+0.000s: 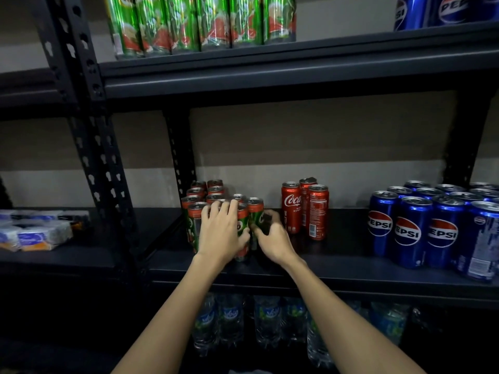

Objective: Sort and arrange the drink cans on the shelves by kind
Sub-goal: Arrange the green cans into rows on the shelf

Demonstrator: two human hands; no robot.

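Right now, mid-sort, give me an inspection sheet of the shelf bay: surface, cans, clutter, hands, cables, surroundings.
Surface: dark metal middle shelf, bare between the can groups.
Job's things: green cans clustered at left; three Coca-Cola cans in the middle; Pepsi cans at right. All upright, groups apart.
Clutter: wrapped packs on the neighbouring shelf at left.
Hands: left hand rests on the front green cans, fingers over their tops; right hand grips the rightmost green can.
Cables: nothing seen.
Surroundings: top shelf holds green cans and Pepsi; water bottles below; plain wall behind.
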